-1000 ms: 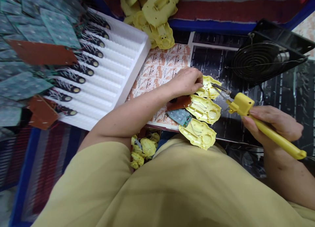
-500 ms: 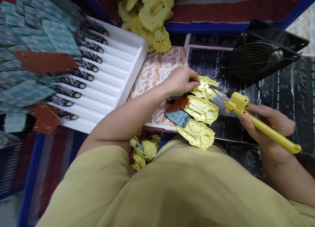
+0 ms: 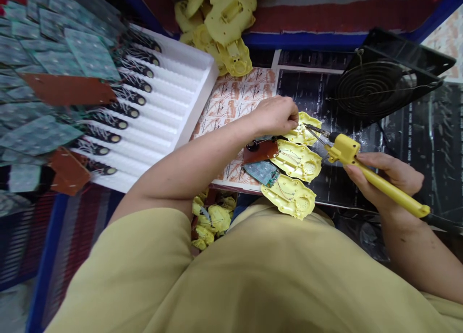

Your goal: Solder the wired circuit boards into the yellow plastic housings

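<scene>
My right hand (image 3: pixel 392 179) is wrapped round the handle of a yellow soldering iron (image 3: pixel 383 183). The iron's dark tip reaches over the farthest of three yellow plastic shells (image 3: pixel 309 133). My left hand (image 3: pixel 278 115) bends over the left side of that shell with its fingertips pinched; what they hold is hidden. Nearer my body lie the middle shell (image 3: pixel 298 160), with thin wires inside, and the nearest shell (image 3: pixel 291 195). Against their left sides rest a brown circuit board (image 3: pixel 258 151) and a green circuit board (image 3: pixel 262 171).
To the left, a white foam tray (image 3: pixel 181 92) carries a row of black wired parts beside heaped green circuit boards (image 3: pixel 54 63). A black fan (image 3: pixel 372 82) stands at the back right. More yellow shells (image 3: pixel 229 19) are piled at the back, below a blue-edged rack (image 3: pixel 325 38).
My left hand has shifted slightly right over the far shell. My right hand and the soldering iron have moved a little to the left.
</scene>
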A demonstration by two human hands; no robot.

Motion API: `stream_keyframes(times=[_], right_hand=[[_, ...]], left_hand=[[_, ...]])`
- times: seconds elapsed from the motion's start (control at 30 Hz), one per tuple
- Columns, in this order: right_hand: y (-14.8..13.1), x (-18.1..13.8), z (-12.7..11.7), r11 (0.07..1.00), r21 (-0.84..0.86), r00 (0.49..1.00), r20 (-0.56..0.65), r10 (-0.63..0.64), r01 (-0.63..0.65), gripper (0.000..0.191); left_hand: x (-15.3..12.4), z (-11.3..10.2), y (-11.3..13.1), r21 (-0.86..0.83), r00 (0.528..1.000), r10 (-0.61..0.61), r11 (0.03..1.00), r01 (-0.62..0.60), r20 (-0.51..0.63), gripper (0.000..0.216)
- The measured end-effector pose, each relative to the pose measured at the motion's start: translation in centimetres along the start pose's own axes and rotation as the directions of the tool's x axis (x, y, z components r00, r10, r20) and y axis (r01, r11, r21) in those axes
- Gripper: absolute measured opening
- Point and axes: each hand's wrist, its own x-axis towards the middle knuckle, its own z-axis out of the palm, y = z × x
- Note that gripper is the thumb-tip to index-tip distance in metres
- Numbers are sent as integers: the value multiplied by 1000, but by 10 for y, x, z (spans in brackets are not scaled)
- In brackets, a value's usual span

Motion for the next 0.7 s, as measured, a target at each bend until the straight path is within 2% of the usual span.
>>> stream_keyframes(times=[0.13, 0.27, 0.4, 0.47, 0.6, 0.7], right_hand=[[0, 7, 4, 996, 70, 999, -21, -45, 47, 27], [3, 15, 7, 991, 84, 994, -32, -105, 108, 23], [8, 27, 5, 972, 94, 976, 34, -217, 213, 24], [11, 31, 3, 972, 86, 972, 71, -226, 219, 22], [14, 32, -2, 976, 49, 978, -6, -211, 211, 22], [16, 30, -3, 977, 50, 978, 25, -208, 206, 23]], left_hand=[[6, -5, 6, 30, 997, -56, 998, 55, 47, 16], [9, -6, 4, 15, 998, -24, 1000, 24, 49, 16], [11, -6, 2, -1, 998, -33, 999, 33, 58, 17], [12, -6, 3, 8, 998, -27, 1000, 27, 60, 17], [12, -8, 6, 12, 997, -34, 999, 33, 75, 17], [11, -9, 6, -1, 995, -48, 999, 48, 85, 17]])
